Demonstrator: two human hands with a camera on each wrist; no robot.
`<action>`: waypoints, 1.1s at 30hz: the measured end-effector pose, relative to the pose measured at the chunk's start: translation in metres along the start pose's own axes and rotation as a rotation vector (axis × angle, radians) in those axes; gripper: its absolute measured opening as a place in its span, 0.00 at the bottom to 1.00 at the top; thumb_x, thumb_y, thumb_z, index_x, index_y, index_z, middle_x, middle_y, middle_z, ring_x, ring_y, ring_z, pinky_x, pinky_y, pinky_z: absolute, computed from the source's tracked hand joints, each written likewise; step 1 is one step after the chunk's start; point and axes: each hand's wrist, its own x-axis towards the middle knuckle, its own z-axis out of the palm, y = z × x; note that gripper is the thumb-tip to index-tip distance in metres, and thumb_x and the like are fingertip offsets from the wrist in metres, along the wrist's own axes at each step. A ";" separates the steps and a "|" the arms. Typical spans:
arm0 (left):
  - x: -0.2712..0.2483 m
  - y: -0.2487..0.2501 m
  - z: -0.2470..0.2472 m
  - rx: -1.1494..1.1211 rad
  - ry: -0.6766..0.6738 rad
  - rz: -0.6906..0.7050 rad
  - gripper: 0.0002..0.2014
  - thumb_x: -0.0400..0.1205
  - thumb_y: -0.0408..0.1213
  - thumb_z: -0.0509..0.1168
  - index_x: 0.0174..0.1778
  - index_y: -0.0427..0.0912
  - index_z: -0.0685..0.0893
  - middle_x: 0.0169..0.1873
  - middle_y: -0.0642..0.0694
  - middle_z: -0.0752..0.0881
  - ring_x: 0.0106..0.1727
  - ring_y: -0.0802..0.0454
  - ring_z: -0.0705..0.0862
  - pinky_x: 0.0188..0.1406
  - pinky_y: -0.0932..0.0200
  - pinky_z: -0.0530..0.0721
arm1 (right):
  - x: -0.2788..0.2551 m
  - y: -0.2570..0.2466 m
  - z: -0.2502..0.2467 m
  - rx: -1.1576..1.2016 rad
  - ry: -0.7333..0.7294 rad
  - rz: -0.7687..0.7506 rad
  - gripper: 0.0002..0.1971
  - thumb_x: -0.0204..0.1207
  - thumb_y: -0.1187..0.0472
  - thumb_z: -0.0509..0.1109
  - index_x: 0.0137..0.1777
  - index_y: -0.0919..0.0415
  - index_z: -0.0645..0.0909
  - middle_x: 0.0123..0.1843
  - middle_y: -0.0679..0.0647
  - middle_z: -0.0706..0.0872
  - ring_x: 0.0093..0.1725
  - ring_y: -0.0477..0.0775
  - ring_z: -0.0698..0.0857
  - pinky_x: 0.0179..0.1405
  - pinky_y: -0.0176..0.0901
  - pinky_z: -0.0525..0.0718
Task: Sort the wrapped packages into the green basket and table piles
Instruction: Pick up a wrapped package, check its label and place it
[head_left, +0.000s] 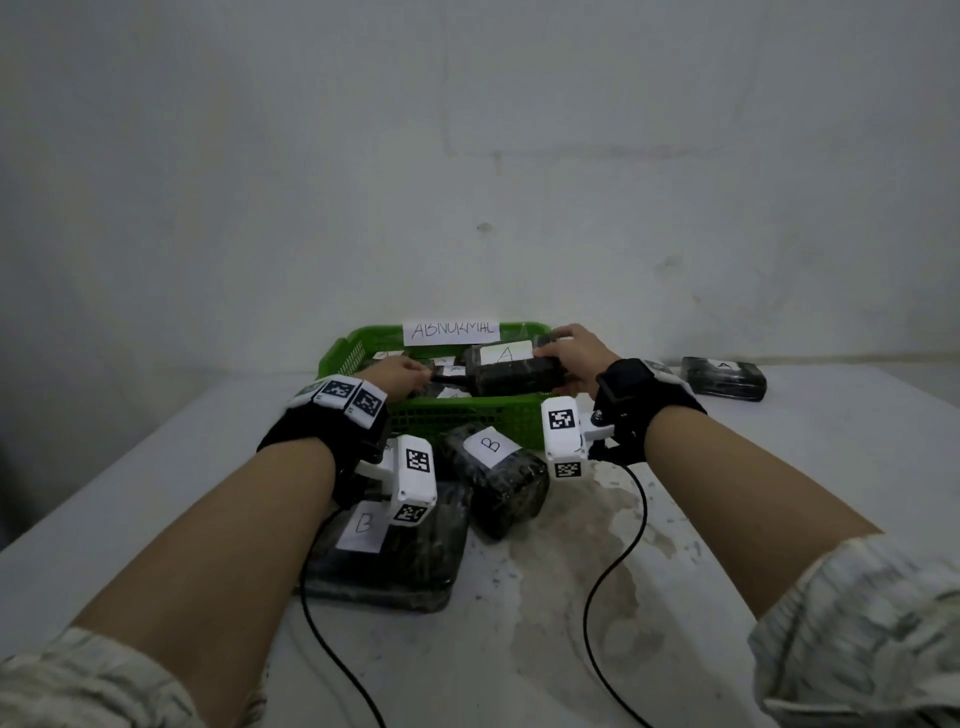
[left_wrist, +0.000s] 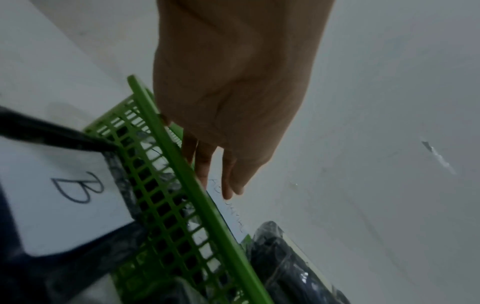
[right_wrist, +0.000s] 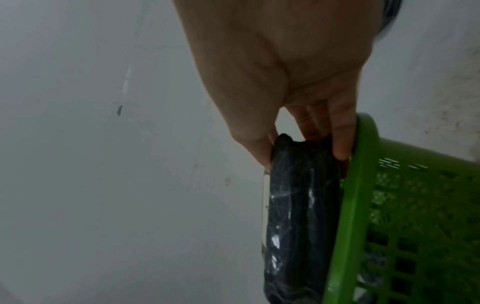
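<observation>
The green basket (head_left: 467, 418) with an "ABNORMAL" label stands at the back of the table and holds several black wrapped packages. My right hand (head_left: 563, 356) grips the right end of a black package marked A (head_left: 504, 374) over the basket. In the right wrist view my thumb and fingers (right_wrist: 342, 144) pinch that package (right_wrist: 301, 205) beside the basket rim (right_wrist: 348, 216). My left hand (head_left: 408, 374) reaches into the basket's left side. Its fingers (left_wrist: 230, 181) are straight past the rim (left_wrist: 192, 181) and hold nothing.
Two black packages marked B lie on the table in front of the basket, a thick one (head_left: 498, 480) and a flat one (head_left: 395, 556). The flat one's B label (left_wrist: 64, 195) shows in the left wrist view. Another A package (head_left: 724, 378) lies at the right. Cables trail from both wrists.
</observation>
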 end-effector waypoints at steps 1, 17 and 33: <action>-0.001 -0.006 -0.001 0.117 -0.042 -0.021 0.20 0.87 0.45 0.54 0.72 0.38 0.75 0.70 0.38 0.78 0.63 0.45 0.79 0.64 0.56 0.73 | 0.000 0.000 0.004 -0.057 0.008 -0.022 0.06 0.77 0.65 0.70 0.44 0.59 0.74 0.40 0.53 0.78 0.39 0.56 0.82 0.42 0.56 0.86; 0.005 -0.018 -0.008 0.522 -0.232 -0.082 0.27 0.87 0.54 0.46 0.74 0.39 0.72 0.72 0.39 0.73 0.72 0.43 0.74 0.72 0.53 0.69 | 0.027 0.002 0.053 -0.635 -0.243 -0.064 0.20 0.76 0.60 0.73 0.66 0.68 0.80 0.50 0.51 0.80 0.57 0.52 0.76 0.58 0.42 0.78; 0.006 -0.011 -0.006 0.583 -0.222 -0.083 0.26 0.89 0.50 0.42 0.82 0.46 0.60 0.81 0.41 0.62 0.80 0.43 0.64 0.79 0.50 0.59 | 0.026 0.007 0.057 -0.859 -0.354 -0.028 0.18 0.84 0.63 0.59 0.72 0.66 0.77 0.73 0.61 0.78 0.73 0.60 0.75 0.64 0.39 0.73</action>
